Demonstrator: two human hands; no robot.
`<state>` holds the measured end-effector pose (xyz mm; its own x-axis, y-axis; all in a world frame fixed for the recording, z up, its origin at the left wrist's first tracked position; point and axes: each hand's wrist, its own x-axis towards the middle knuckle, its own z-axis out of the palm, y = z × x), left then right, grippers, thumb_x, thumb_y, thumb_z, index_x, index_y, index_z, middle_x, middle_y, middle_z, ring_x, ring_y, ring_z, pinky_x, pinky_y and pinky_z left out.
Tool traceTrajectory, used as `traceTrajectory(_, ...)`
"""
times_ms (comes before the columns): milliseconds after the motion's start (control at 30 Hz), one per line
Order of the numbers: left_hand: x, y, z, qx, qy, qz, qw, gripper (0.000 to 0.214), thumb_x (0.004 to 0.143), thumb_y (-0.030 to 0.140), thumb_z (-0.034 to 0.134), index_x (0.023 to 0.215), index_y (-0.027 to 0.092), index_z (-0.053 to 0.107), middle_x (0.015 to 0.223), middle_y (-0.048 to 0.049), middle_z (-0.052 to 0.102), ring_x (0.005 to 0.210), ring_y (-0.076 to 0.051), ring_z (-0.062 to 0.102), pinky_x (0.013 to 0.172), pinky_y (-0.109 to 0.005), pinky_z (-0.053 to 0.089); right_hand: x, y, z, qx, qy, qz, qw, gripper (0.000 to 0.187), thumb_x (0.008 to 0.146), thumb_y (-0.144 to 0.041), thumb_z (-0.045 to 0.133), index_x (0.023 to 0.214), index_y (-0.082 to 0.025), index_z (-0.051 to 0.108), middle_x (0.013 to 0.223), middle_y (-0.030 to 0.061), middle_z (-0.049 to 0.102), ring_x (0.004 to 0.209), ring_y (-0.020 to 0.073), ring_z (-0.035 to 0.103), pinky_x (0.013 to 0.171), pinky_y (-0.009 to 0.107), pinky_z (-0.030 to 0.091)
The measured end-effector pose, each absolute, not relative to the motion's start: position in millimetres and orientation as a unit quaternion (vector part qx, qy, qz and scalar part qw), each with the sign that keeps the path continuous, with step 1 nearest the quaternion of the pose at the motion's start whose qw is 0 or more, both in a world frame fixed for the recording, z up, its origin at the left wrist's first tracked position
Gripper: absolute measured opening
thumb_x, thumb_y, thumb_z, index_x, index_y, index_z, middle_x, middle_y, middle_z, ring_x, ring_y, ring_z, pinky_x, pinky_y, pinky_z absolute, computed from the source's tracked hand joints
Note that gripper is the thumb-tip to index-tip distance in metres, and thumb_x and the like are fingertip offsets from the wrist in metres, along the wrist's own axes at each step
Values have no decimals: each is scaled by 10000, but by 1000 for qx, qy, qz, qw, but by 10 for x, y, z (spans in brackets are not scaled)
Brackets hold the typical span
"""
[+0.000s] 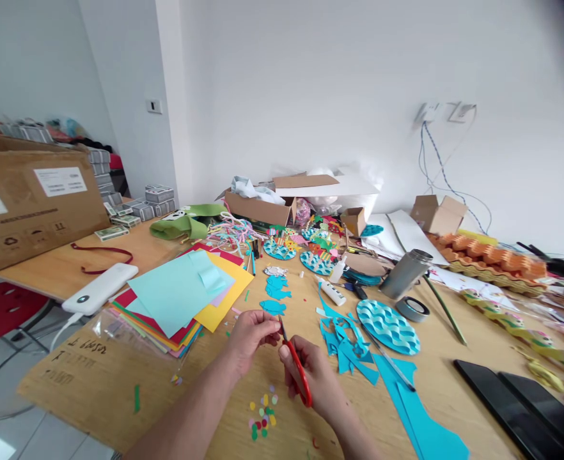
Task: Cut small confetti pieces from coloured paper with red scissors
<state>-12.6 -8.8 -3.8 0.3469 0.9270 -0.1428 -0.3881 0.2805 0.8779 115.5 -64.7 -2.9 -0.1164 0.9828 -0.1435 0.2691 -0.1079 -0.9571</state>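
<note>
My right hand (311,370) is closed round the handles of red scissors (295,365), whose blades point up toward my left hand. My left hand (253,332) pinches something very small at the blade tips; I cannot make out what it is. Both hands hover over the wooden table (119,377) near its front edge. Small coloured paper dots (263,415) lie scattered just below my hands. Blue paper cut-outs (276,291) lie just beyond my left hand.
A stack of coloured paper sheets (181,294) lies to the left, a white power bank (100,287) beyond it. Blue paper scraps (346,338), a blue wavy disc (388,326), a glue bottle (332,292), a tape roll (412,308) and a metal flask (405,273) sit right. Dark tablets (517,396) lie far right.
</note>
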Motion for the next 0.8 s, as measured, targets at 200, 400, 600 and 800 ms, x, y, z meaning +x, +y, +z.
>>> traceTrajectory(200, -134, -86, -43, 392, 344, 452, 724, 130, 572, 217, 668, 583, 115, 589, 554, -22, 585, 538, -111, 528, 545, -235, 386, 1152, -640, -32, -564, -565, 485, 356, 398, 743, -528, 548, 615, -197, 367, 387, -69, 486, 280, 66, 444, 287, 135, 266)
traceTrajectory(400, -138, -81, -46, 391, 340, 449, 728, 125, 581, 211, 657, 596, 109, 586, 560, -27, 591, 539, -111, 527, 543, -235, 387, 1171, -627, -67, -563, -569, 482, 357, 391, 742, -521, 553, 619, -195, 373, 380, -71, 489, 276, 69, 453, 283, 134, 248)
traceTrajectory(600, -138, -79, -49, 390, 338, 455, 726, 125, 588, 210, 657, 603, 110, 583, 560, -23, 588, 544, -109, 528, 541, -232, 385, 1161, -627, -43, -569, -562, 483, 356, 407, 734, -543, 546, 613, -196, 370, 370, -70, 483, 270, 66, 443, 281, 133, 246)
traceTrajectory(800, -137, -68, -72, 395, 341, 453, 723, 131, 589, 212, 659, 597, 108, 580, 558, -24, 585, 546, -110, 526, 547, -238, 388, 1157, -629, -48, -561, -569, 483, 357, 398, 742, -534, 542, 618, -196, 373, 381, -65, 492, 279, 68, 451, 289, 135, 259)
